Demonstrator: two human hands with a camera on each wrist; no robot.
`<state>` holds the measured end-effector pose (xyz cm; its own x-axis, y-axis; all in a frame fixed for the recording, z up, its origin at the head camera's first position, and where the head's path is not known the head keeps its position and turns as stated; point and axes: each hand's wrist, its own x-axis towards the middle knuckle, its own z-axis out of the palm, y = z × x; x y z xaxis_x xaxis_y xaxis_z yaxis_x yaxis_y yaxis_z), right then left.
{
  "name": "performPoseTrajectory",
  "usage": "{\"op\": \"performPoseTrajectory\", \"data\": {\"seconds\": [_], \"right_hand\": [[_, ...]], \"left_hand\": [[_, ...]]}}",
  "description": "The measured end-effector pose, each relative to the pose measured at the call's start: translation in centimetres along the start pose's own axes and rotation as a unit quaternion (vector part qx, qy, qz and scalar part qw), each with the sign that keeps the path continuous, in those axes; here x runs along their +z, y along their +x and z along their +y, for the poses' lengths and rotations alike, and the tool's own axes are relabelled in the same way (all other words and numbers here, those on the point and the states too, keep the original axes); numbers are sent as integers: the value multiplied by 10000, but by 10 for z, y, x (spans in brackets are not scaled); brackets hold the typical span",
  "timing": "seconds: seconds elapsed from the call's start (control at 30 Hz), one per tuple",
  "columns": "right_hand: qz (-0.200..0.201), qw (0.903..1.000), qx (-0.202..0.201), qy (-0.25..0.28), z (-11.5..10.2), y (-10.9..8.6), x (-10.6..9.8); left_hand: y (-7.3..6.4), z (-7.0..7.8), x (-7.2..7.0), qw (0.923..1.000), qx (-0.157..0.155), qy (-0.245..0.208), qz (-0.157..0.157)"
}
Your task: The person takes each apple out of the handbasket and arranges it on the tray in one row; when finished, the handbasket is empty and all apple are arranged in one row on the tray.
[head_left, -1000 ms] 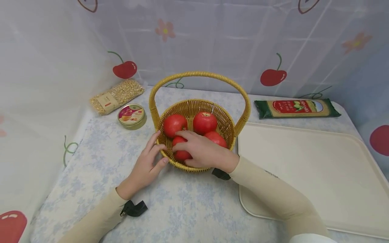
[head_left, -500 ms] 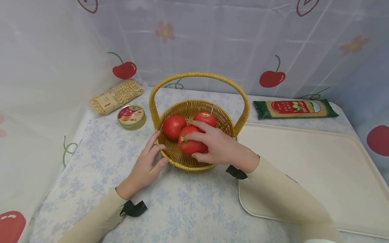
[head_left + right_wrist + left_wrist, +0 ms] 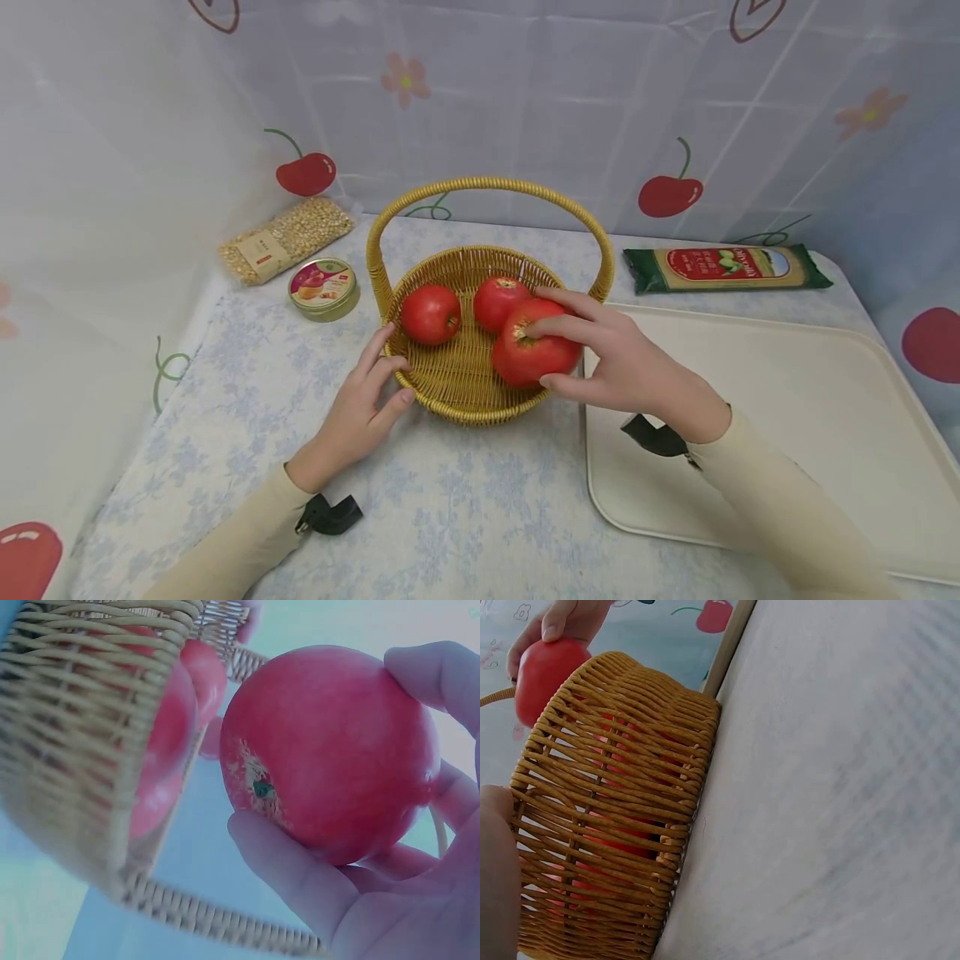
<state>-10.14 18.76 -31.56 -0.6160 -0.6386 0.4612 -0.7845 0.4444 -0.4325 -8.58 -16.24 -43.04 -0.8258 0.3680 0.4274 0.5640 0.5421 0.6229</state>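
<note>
A golden wicker basket [image 3: 472, 414] with a tall arched handle stands on the cloth. My left hand [image 3: 367, 408] holds its left rim, fingertips over the edge and thumb at the front; in the left wrist view part of this hand [image 3: 499, 862] shows against the rim. My right hand [image 3: 622, 354] grips a red tomato [image 3: 551, 342] over the basket's right side. The right wrist view shows the tomato [image 3: 330, 750] between thumb and fingers, a pale scar round its stem spot. Inside the basket, one tomato [image 3: 431, 314] lies left, another [image 3: 498, 300] at the back; a third is mostly hidden.
To the right lies a large cream tray [image 3: 750, 450], its left edge close to the basket. Behind it is a green-ended pasta packet [image 3: 731, 268]. A round tin [image 3: 324, 292] and a bag of yellow grains [image 3: 288, 240] sit at the back left, before a patterned curtain [image 3: 510, 108].
My right hand has picked the front tomato off the basket floor and carried it right and up, to the right rim. The left hand stays at the left rim.
</note>
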Motion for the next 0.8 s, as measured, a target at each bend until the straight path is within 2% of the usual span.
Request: {"op": "performPoseTrajectory", "data": {"seconds": [0.3,0.57,0.8], "right_hand": [[109,9994,276,-178,3,-45,-13],[262,9927,1106,-394,10,-79,-21],[581,9818,1794,-240,24,-93,-24]], "left_hand": [[-2,-2,0,10000,-51,21,-5],[-1,-3,2,10000,39,-15,57],[-1,-2,1,10000,-5,1,-18]]}}
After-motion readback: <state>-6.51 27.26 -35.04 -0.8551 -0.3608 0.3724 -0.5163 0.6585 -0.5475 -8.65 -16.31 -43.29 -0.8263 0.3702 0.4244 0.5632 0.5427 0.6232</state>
